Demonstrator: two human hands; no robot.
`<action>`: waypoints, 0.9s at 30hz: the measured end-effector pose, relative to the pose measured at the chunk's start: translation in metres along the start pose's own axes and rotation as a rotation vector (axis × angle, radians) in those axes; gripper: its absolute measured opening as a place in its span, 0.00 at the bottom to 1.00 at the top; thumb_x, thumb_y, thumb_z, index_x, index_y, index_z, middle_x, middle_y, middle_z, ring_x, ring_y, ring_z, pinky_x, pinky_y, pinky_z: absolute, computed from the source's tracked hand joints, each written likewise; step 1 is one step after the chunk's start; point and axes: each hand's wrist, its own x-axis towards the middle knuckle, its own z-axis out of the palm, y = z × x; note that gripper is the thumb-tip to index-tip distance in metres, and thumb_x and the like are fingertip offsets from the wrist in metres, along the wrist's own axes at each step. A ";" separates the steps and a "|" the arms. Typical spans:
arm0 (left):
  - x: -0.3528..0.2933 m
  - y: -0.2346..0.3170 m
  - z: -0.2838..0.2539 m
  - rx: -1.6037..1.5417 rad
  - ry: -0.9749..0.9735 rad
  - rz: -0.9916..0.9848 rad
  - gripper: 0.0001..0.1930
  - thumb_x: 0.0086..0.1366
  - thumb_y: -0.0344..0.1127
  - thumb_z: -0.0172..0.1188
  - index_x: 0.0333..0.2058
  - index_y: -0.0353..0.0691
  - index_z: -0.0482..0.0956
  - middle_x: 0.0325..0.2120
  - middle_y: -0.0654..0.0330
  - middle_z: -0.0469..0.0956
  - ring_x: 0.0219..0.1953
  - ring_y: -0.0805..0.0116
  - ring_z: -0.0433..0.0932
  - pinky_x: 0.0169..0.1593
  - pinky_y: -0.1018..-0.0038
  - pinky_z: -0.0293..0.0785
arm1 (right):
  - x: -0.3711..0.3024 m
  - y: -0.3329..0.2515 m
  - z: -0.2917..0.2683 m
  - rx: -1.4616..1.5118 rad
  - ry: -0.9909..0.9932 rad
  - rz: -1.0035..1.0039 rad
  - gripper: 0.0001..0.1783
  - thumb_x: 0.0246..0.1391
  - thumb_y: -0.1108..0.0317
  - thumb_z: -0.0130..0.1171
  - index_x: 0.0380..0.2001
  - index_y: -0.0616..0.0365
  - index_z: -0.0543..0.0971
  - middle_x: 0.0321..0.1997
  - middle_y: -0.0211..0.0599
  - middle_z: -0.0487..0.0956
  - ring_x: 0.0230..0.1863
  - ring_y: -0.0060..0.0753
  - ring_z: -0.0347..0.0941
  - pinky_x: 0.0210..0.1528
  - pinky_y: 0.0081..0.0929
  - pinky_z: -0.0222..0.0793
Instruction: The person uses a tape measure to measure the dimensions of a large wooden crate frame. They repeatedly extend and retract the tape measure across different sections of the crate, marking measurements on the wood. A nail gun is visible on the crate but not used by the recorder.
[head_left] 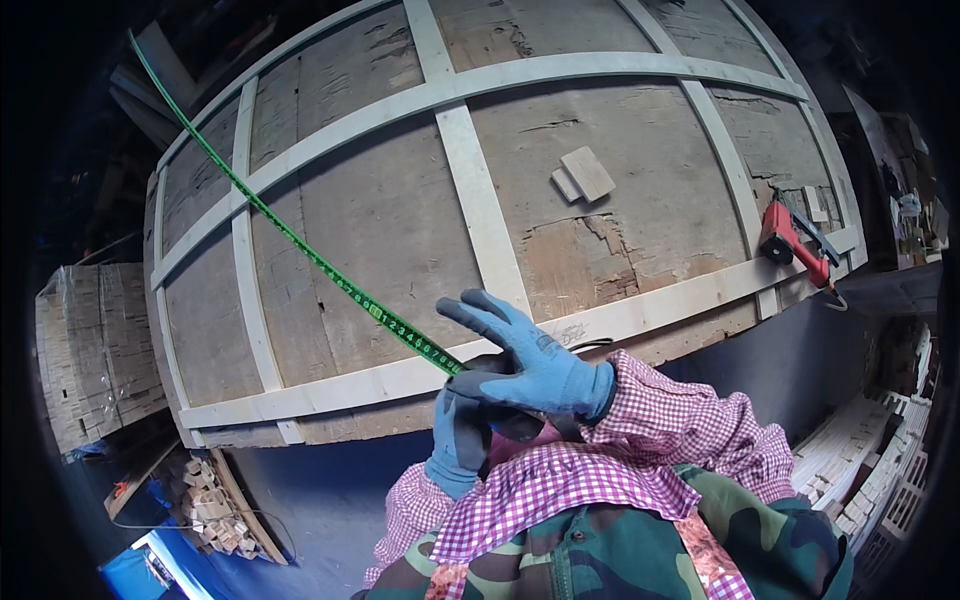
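A tape measure's green blade [330, 270] stretches from my hands far out to the upper left, past the edge of the framed wooden panel [380, 220]. My left hand [458, 440], in a blue and dark glove, is closed around the dark case, which is largely hidden between my hands. Over it lies my gloved right hand [550, 370], its fingers stretched out and apart toward the upper left. Its thumb reaches across beside the blade's mouth; whether it presses the case is hard to tell.
Two small wood blocks [587, 175] lie on the panel. A red nail gun [795, 245] rests at its right corner. Stacked wood [100, 350] stands at left, with loose offcuts [215, 510] below. Slatted wooden pieces [870, 470] are at the lower right.
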 end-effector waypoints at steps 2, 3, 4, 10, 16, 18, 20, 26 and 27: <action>0.020 0.003 0.038 0.017 -0.047 -0.018 0.16 0.70 0.38 0.47 0.51 0.35 0.68 0.43 0.56 0.75 0.45 0.66 0.77 0.48 0.71 0.76 | -0.024 0.029 0.000 0.410 -0.065 0.146 0.53 0.45 0.62 0.69 0.70 0.56 0.49 0.60 0.44 0.64 0.61 0.35 0.62 0.64 0.32 0.58; 0.025 -0.013 0.037 -0.083 0.029 -0.081 0.16 0.71 0.39 0.46 0.52 0.36 0.68 0.44 0.56 0.74 0.46 0.67 0.76 0.50 0.72 0.75 | -0.030 0.033 0.002 0.408 -0.071 0.170 0.54 0.45 0.58 0.68 0.70 0.53 0.49 0.62 0.48 0.62 0.63 0.41 0.60 0.64 0.35 0.58; 0.032 -0.032 0.037 -0.201 0.084 -0.153 0.17 0.71 0.40 0.45 0.52 0.36 0.68 0.46 0.56 0.74 0.48 0.68 0.75 0.52 0.73 0.74 | -0.036 0.038 0.001 0.392 -0.063 0.210 0.54 0.45 0.55 0.68 0.70 0.51 0.49 0.64 0.53 0.60 0.65 0.47 0.58 0.65 0.38 0.58; 0.053 -0.053 0.037 -0.173 0.417 0.080 0.16 0.70 0.45 0.50 0.44 0.37 0.75 0.41 0.60 0.77 0.47 0.72 0.74 0.53 0.73 0.70 | -0.056 0.057 -0.048 0.280 -0.307 0.418 0.47 0.46 0.65 0.69 0.68 0.51 0.57 0.44 0.36 0.75 0.43 0.24 0.70 0.48 0.22 0.68; 0.108 -0.019 -0.062 -0.208 0.504 0.065 0.16 0.67 0.50 0.54 0.39 0.43 0.77 0.34 0.64 0.78 0.36 0.72 0.77 0.41 0.73 0.77 | -0.098 0.105 -0.144 0.345 -0.236 0.832 0.30 0.47 0.76 0.62 0.56 0.64 0.70 0.35 0.31 0.77 0.22 0.16 0.67 0.21 0.15 0.63; 0.122 -0.011 -0.067 -0.170 0.542 -0.065 0.18 0.67 0.54 0.54 0.40 0.44 0.77 0.35 0.65 0.78 0.33 0.75 0.75 0.38 0.77 0.76 | -0.116 0.150 -0.180 0.277 -0.183 0.782 0.30 0.45 0.75 0.63 0.55 0.64 0.71 0.39 0.34 0.78 0.24 0.17 0.70 0.24 0.16 0.66; 0.130 -0.013 -0.091 -0.139 0.523 -0.063 0.19 0.66 0.56 0.54 0.39 0.46 0.78 0.30 0.67 0.77 0.27 0.78 0.72 0.32 0.82 0.74 | -0.106 0.166 -0.194 0.153 -0.152 0.715 0.29 0.44 0.75 0.64 0.54 0.64 0.71 0.38 0.34 0.77 0.26 0.16 0.70 0.24 0.17 0.66; 0.161 -0.007 -0.147 -0.127 0.515 -0.172 0.19 0.65 0.56 0.56 0.37 0.45 0.80 0.22 0.69 0.74 0.23 0.80 0.71 0.26 0.83 0.72 | -0.048 0.169 -0.197 -0.048 -0.197 0.707 0.26 0.42 0.74 0.63 0.49 0.64 0.74 0.35 0.31 0.76 0.25 0.15 0.68 0.26 0.17 0.65; 0.165 -0.007 -0.151 -0.119 0.542 -0.171 0.19 0.65 0.55 0.56 0.38 0.44 0.80 0.21 0.68 0.74 0.22 0.80 0.71 0.26 0.83 0.71 | -0.045 0.186 -0.199 -0.110 -0.188 0.642 0.26 0.42 0.74 0.63 0.49 0.65 0.74 0.36 0.31 0.76 0.29 0.17 0.70 0.31 0.17 0.67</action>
